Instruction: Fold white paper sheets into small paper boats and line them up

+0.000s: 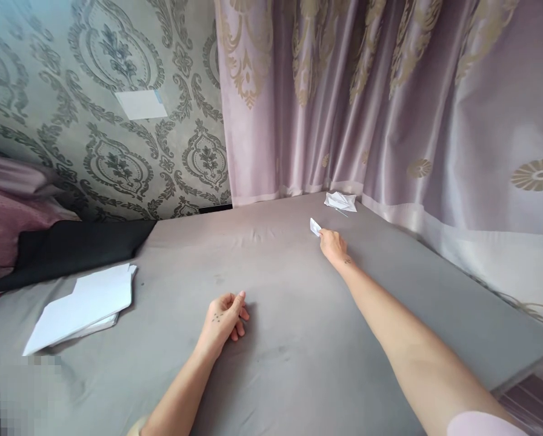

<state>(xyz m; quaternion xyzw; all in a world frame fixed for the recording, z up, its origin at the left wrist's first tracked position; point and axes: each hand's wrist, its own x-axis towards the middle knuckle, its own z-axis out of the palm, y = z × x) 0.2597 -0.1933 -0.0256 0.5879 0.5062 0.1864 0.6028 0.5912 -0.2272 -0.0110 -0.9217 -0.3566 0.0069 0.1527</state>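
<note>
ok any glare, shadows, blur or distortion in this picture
In the head view, the curtain folds carry sheen; the stacked white paper looks washed out; a soft shadow falls beside the left hand; pixel blocks cover the lower-left corner; the right forearm looks stretched; the white piece in the right hand shows too small for detail.

Mauve-and-gold curtain (378, 139) and grey damask wallpaper (117, 163)
The curtain bears beige-gold medallions and a whitish lower border; the wallpaper, dark grey scrollwork on silvery grey. The sheet (276, 375) is grey, the cloth at left (80, 248) black, the right sleeve (480, 425) pale pink. White covers the paper stack (87, 300), the paper pile (341, 201), the small held paper (315, 226) and the blue-edged wall card (140, 105).
</note>
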